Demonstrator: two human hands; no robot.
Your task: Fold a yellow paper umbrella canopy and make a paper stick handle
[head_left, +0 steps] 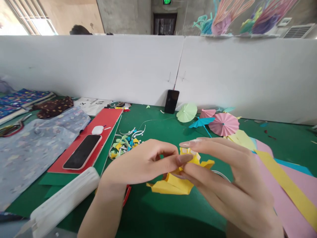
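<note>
Both hands meet over the green table around a piece of folded yellow paper point(174, 185). My left hand point(146, 162) pinches it between thumb and bent fingers near its upper folds. From the other side, my right hand point(230, 175) grips the same paper, its thumb against the folds and its fingers stretched over the top. Creased flaps stick out below and to the right, and my fingers hide the paper's middle. Just left of the hands lies a heap of coloured paper scraps point(125, 144).
Paper umbrellas, green point(187, 112), blue point(201, 122) and pink point(224, 124), lie at the back right. Pink paper sheets point(277, 195) and a yellow strip point(287, 188) are on the right. A phone point(83, 152) rests on a red board point(106, 124). Another phone point(171, 101) leans against the white partition point(99, 66).
</note>
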